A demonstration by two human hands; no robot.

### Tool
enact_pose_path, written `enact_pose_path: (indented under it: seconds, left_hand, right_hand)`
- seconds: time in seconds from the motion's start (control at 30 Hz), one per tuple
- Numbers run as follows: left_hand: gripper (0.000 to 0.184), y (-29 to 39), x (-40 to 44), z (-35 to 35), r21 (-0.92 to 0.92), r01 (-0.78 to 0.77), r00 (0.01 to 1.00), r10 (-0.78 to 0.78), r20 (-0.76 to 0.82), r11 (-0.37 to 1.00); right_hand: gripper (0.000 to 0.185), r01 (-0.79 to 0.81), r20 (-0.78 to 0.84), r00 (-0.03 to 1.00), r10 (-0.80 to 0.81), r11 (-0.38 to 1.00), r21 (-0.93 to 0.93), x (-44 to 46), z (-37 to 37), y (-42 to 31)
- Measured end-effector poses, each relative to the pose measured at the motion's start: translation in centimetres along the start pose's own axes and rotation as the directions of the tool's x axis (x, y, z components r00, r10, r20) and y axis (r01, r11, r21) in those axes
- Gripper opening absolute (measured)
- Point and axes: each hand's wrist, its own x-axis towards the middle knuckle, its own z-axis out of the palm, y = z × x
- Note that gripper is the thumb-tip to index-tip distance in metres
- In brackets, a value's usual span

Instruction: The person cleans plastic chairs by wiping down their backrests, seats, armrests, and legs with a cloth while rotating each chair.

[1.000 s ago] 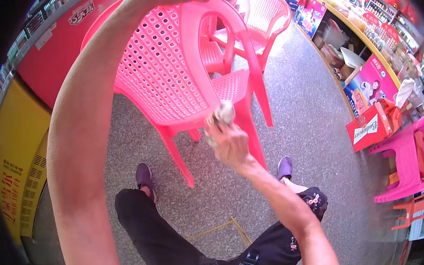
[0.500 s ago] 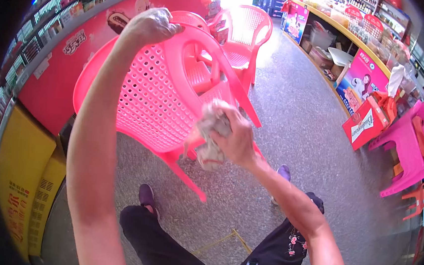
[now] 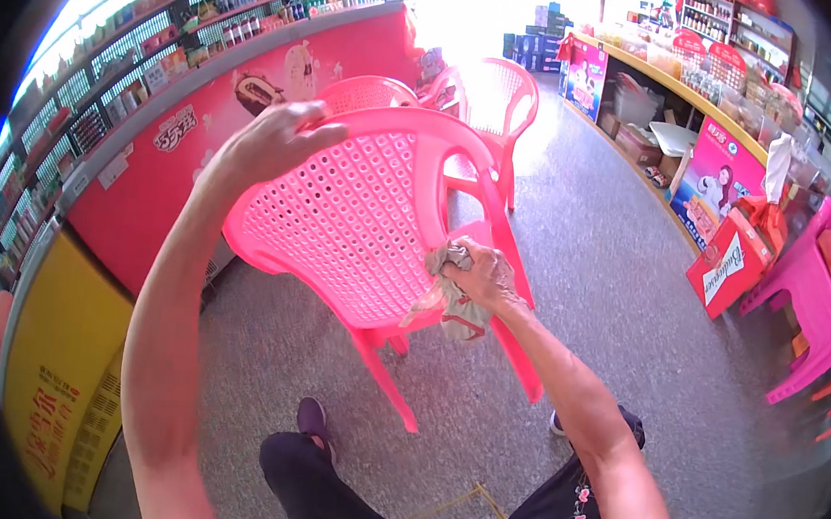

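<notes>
A pink plastic armchair (image 3: 341, 215) with a perforated backrest stands in front of me, its back towards me. My left hand (image 3: 273, 146) is at the top left of the backrest rim, thumb on the near side and fingers over the edge. In my right hand (image 3: 483, 275) is a bunched, greyish cleaning cloth (image 3: 463, 312), pressed against the right side of the chair near the lower backrest. Part of the cloth hangs below my fingers. The seat is mostly hidden behind the backrest.
More pink chairs (image 3: 506, 96) stand behind. A red counter (image 3: 180, 153) and a yellow box (image 3: 62, 349) line the left. At right are a long counter (image 3: 687, 95), a red Budweiser carton (image 3: 727, 265) and a magenta plastic chair (image 3: 819, 282). My feet are on the speckled floor (image 3: 592, 244).
The view has tilted up, and the chair sits lower and further right in it. My right hand and the cloth have shifted onto the chair's right side. My left hand's fingers look looser.
</notes>
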Motion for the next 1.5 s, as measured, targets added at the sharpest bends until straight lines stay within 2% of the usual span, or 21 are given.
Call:
enact_pose_path:
  seconds: [0.07,0.13,0.2,0.27,0.33,0.37,0.43,0.57,0.6,0.67,0.8,0.87,0.97,1.0,1.1,1.23,1.3,1.4,1.43,1.47,1.5]
  left_hand:
    - [0.048,-1.2,-1.6,1.0,-0.123,-0.022,0.997,0.013,-0.070,0.992]
    - [0.047,-1.0,-1.8,2.0,-0.156,0.164,0.963,-0.192,-0.189,0.974]
    - [0.048,-0.7,-1.8,2.1,-0.182,0.168,0.960,-0.203,-0.192,0.969]
    - [0.050,-0.7,-2.0,1.6,-0.194,0.188,0.954,-0.226,-0.197,0.963]
    - [0.051,-0.8,-2.2,1.7,-0.261,0.122,0.977,-0.162,-0.139,0.958]
    - [0.052,0.0,-2.5,2.0,-0.262,0.161,0.965,-0.207,-0.160,0.952]
    - [0.052,0.1,-2.8,2.3,-0.226,0.147,0.960,-0.194,-0.202,0.963]
    - [0.052,-0.2,-3.0,2.9,-0.250,0.074,0.943,-0.149,-0.297,0.965]
    - [0.052,-0.5,-3.0,3.0,-0.251,0.078,0.944,-0.153,-0.294,0.965]
    - [0.052,-1.2,-3.2,3.2,-0.223,0.046,0.942,-0.117,-0.315,0.974]
    - [0.053,-0.5,-3.5,2.6,-0.239,0.129,0.939,-0.196,-0.283,0.962]
    - [0.054,0.0,-3.6,2.5,-0.244,0.215,0.914,-0.283,-0.290,0.946]
    - [0.054,-1.2,-2.9,2.9,-0.226,0.300,0.896,-0.355,-0.266,0.927]
    - [0.054,-1.6,-2.7,3.0,-0.158,0.260,0.912,-0.296,-0.283,0.953]
    - [0.053,-0.6,-2.3,3.0,-0.183,0.209,0.931,-0.253,-0.264,0.961]
    - [0.053,1.3,-1.9,2.9,-0.257,0.242,0.945,-0.288,-0.158,0.935]
    - [0.054,2.0,-1.9,2.8,-0.252,0.210,0.958,-0.250,-0.139,0.945]
    - [0.067,1.6,-0.9,2.2,-0.311,0.242,0.969,-0.246,0.026,0.919]
    - [0.075,1.4,-0.6,2.2,-0.353,0.272,0.961,-0.271,0.053,0.896]
    - [0.075,1.9,-0.7,2.5,-0.351,0.283,0.958,-0.283,0.052,0.893]
    - [0.079,2.6,-0.6,2.9,-0.442,0.261,0.961,-0.273,0.039,0.858]
  right_hand:
    - [0.035,-0.033,0.008,0.999,0.033,0.999,0.033,-0.1,-0.2,0.5]
    - [0.032,0.037,-0.029,0.999,-0.034,0.992,0.119,-1.6,-0.2,0.3]
    - [0.031,0.031,-0.261,0.965,-0.012,0.997,0.068,-2.3,0.7,-0.3]
    - [0.033,0.009,-0.288,0.957,0.034,0.989,0.146,-2.0,0.2,-2.0]
    - [0.030,0.199,-0.443,0.896,-0.020,0.911,0.361,-1.0,-1.7,-4.4]
    - [0.029,0.244,-0.513,0.857,-0.047,0.914,0.323,0.3,-2.6,-5.5]
    - [0.033,0.530,-0.704,0.662,-0.255,0.824,0.200,3.1,-4.5,-7.8]
    - [0.037,0.630,-0.675,0.538,-0.506,0.772,-0.076,4.6,-5.1,-10.1]
    - [0.037,0.629,-0.673,0.542,-0.504,0.774,-0.072,4.0,-4.0,-9.9]
    - [0.036,0.490,-0.569,0.683,-0.457,0.865,-0.107,1.7,-0.1,-8.5]
    - [0.034,0.345,-0.506,0.783,-0.361,0.930,-0.130,-4.3,6.3,-1.0]
    - [0.029,0.199,-0.400,0.895,-0.200,0.979,-0.045,-6.9,7.1,2.2]
    - [0.026,0.082,-0.366,0.930,-0.017,0.983,0.163,-8.8,7.9,5.4]
    - [0.026,0.101,-0.367,0.930,-0.034,0.981,0.165,-8.2,7.9,5.3]
    - [0.023,0.029,-0.469,0.864,0.184,0.911,0.411,-6.4,3.7,2.8]
    - [0.022,0.347,-0.623,0.767,0.152,0.719,0.603,1.3,-4.0,-3.0]
    - [0.025,0.300,-0.662,0.745,0.082,0.845,0.443,4.2,-6.6,-5.6]
    - [0.028,0.223,-0.609,0.781,0.139,0.849,0.479,5.6,-4.6,-7.1]
    - [0.031,0.214,-0.663,0.746,-0.069,0.967,0.141,3.9,-5.2,-9.6]
    - [0.031,0.219,-0.654,0.753,-0.071,0.965,0.146,4.0,-4.8,-11.0]
    - [0.032,0.351,-0.700,0.685,-0.204,0.934,0.071,4.4,-4.1,-12.1]
